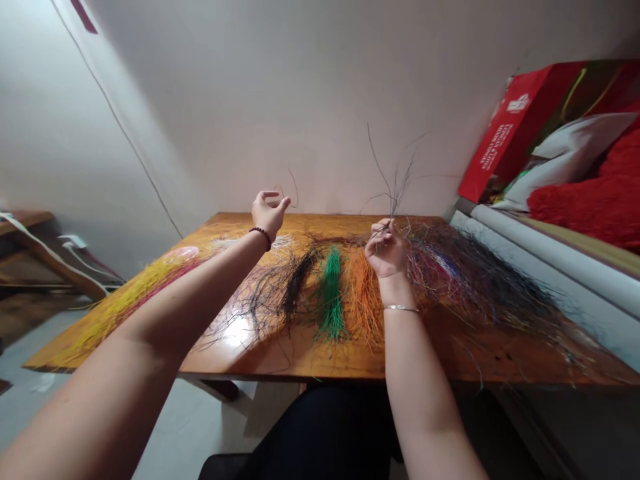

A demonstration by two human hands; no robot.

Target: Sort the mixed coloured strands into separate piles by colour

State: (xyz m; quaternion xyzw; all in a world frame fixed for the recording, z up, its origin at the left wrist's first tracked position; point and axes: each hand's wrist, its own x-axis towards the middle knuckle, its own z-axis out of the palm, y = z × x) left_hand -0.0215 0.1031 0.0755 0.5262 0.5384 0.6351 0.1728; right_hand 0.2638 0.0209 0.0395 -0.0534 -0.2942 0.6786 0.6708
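My left hand (269, 212) is raised above the far side of the table, fingers curled toward the thumb. A thin, curved dark strand (296, 190) shows at its fingertips; the exact grip is too fine to make out. Over the right part of the table, my right hand (387, 248) is closed round a sparse bunch of dark wiry strands (393, 193), which fan upward from the fingers. Below and between the hands lie a green bundle of strands (332, 293), an orange bundle (364, 300) and a black bundle (299, 283).
On the wooden table (310, 363) are also yellow strands (125, 300) at left, white strands (283, 245) at the back, and purple and dark strands (480, 273) at right. A red box (505, 133) and red fluffy material (595, 193) sit beyond the right edge. A wall stands behind.
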